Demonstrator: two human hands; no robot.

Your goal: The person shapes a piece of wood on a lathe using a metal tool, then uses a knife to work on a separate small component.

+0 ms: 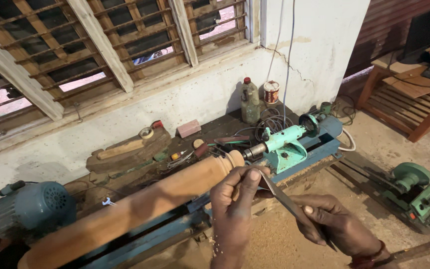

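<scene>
Your left hand (235,199) pinches the upper end of a flat metal chisel (287,201) between thumb and fingers, pressing its tip against the turned wooden spindle (140,201) near the beaded end. Your right hand (332,224) wraps shut around the tool's lower end, down and to the right. The chisel slants from lower right to upper left, meeting the spindle almost at a right angle; the spindle's long axis runs from lower left to upper right across the blue lathe bed (319,152), between the grey-blue motor (31,209) and the turquoise tailstock (287,144). The left hand is the nearer of the 2 to the wood, just beside it; the right hand stays well apart.

Behind, on the bench (215,124) against the white wall, stands 1 murky plastic bottle with a red cap (249,102), and just right of it a small round tin with a red-and-white label (271,91). A pinkish block (188,128) lies to the left, near a roll of tape (146,132). A green machine (424,194) sits on the floor at right.
</scene>
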